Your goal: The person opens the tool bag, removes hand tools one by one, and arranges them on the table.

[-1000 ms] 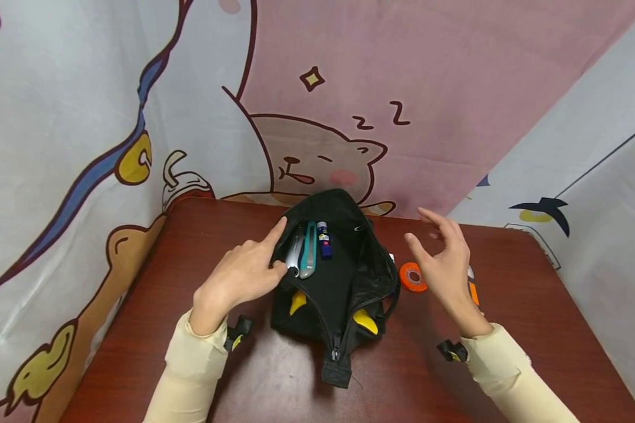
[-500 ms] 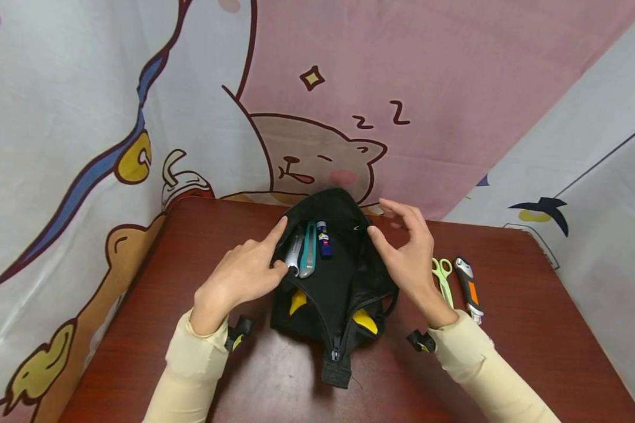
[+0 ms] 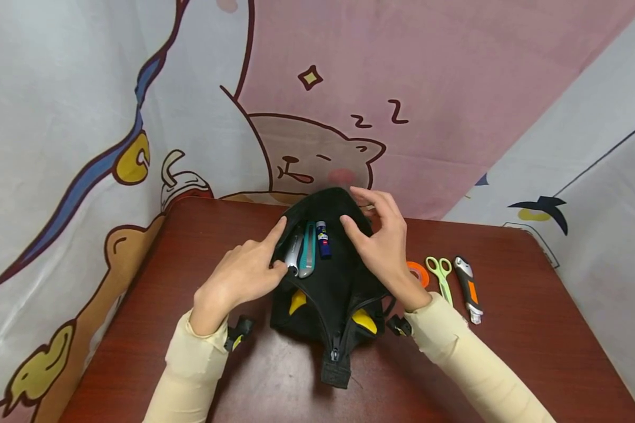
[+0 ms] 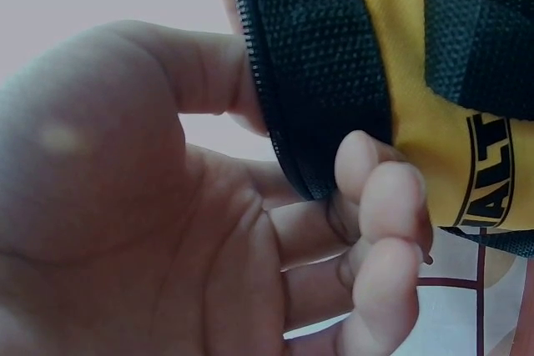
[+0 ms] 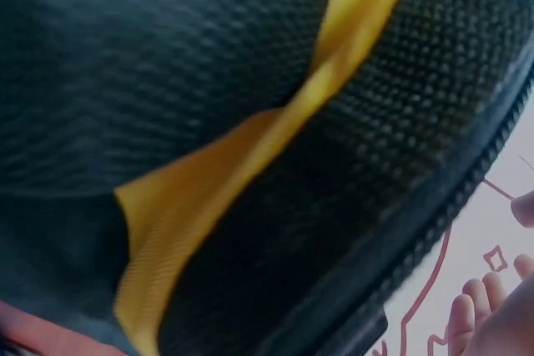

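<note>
Head view: my left hand [image 3: 243,273] is pinching the open black-and-yellow cloth bag [image 3: 338,282], mid-frame; my right hand [image 3: 378,244] is hovering, loose, by its right edge. I'm likely opening it wide; holding that edge seems next.

Matt cloth bag [image 3: 334,288] — coarsely woven webbing [image 4: 317,47], glossy wood-look table [image 3: 275,382], smooth plastic-looking scissors [image 3: 444,284]

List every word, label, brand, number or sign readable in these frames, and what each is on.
"ALT", after a partial letter, on the bag's yellow side.
"Z Z", on the backdrop.
Too small to read: any marks on the blue tube and silver tool.
</note>
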`<state>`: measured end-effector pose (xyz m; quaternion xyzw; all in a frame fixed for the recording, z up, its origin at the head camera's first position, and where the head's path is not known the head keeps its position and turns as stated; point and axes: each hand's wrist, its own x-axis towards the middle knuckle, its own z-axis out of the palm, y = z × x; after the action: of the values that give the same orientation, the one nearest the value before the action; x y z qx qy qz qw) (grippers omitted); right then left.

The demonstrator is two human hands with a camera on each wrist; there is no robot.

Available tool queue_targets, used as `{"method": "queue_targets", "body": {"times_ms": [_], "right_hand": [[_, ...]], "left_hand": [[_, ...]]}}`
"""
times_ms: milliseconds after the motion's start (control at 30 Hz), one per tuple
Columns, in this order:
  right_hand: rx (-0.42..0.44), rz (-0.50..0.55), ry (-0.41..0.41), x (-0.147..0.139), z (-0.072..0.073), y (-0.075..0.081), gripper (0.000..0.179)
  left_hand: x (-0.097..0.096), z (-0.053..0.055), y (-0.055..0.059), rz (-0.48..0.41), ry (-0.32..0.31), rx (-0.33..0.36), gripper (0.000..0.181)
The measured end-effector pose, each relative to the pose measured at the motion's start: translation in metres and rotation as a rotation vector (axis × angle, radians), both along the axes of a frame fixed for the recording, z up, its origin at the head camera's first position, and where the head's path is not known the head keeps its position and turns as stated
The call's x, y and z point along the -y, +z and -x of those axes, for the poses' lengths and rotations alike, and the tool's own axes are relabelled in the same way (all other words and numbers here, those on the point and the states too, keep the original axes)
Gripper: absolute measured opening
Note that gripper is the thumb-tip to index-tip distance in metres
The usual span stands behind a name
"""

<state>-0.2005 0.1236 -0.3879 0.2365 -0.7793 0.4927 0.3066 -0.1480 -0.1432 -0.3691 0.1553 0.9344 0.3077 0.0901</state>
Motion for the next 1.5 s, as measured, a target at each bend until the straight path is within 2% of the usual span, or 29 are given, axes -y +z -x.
{"method": "queue_targets", "body": {"times_ms": [233, 367, 667, 900, 1167, 1500], "right_hand": [[0.011, -0.038, -0.022, 0.009, 0.008, 0.003, 0.050], [-0.005, -0.052, -0.004, 0.013, 0.015, 0.000, 0.050], [0.005, -0.136, 0.035, 0.021, 0.027, -0.018, 0.052], [0.037, -0.212, 0.041, 0.027, 0.030, -0.035, 0.052], [0.011, -0.302, 0.051, 0.025, 0.031, -0.050, 0.059], [0.078, -0.383, 0.083, 0.026, 0.036, -0.060, 0.062]], "left_hand": [[0.000, 0.000, 0.000, -0.002, -0.003, 0.009, 0.088], [-0.001, 0.000, 0.000, -0.006, -0.005, 0.018, 0.088], [0.000, 0.000, 0.000, 0.000, -0.007, 0.009, 0.087], [0.001, 0.000, 0.001, -0.002, -0.009, 0.009, 0.088], [0.000, 0.001, 0.000, -0.003, -0.013, 0.012, 0.088], [0.000, 0.001, 0.001, 0.015, -0.009, 0.009, 0.087]]}}
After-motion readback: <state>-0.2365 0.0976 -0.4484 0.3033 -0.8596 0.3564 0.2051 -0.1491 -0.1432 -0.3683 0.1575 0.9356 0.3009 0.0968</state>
